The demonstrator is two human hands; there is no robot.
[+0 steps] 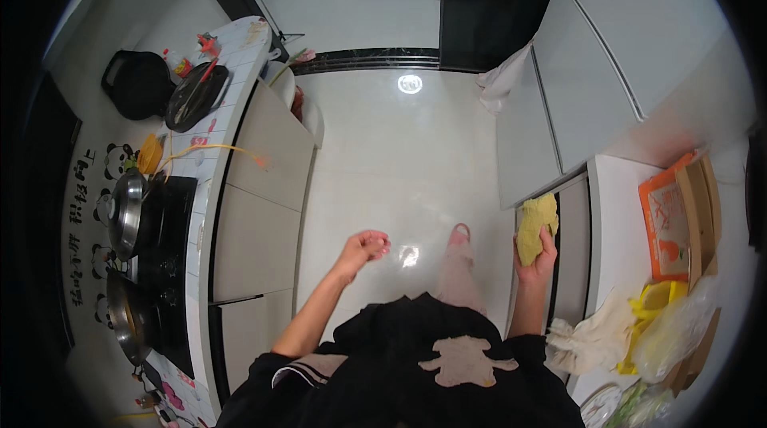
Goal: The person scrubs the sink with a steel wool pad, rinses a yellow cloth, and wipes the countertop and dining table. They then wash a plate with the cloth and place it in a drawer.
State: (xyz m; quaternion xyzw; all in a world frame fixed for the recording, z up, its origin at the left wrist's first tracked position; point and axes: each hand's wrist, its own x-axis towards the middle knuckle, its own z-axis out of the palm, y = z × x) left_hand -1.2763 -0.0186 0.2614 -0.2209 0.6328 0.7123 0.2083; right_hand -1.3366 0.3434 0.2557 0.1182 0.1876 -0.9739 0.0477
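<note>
A folded yellow cloth point(535, 235) is held upright in my right hand point(541, 260), with the thumb lying over its right side. That hand is in front of the cabinet front point(569, 236) under the right-hand counter. My left hand point(362, 253) hangs over the pale tiled floor point(395, 176), apart from everything. Its fingers are loosely curled and I see nothing in them.
On the left, a cooktop point(168, 260) carries a lidded pot point(127, 212) and a wok point(124, 320). A cord point(230, 146) juts over that counter's edge. The right counter point(620, 230) holds an orange carton point(664, 224), a cream cloth point(593, 332) and plastic bags point(674, 335). A sliding-door track point(383, 61) crosses the floor ahead.
</note>
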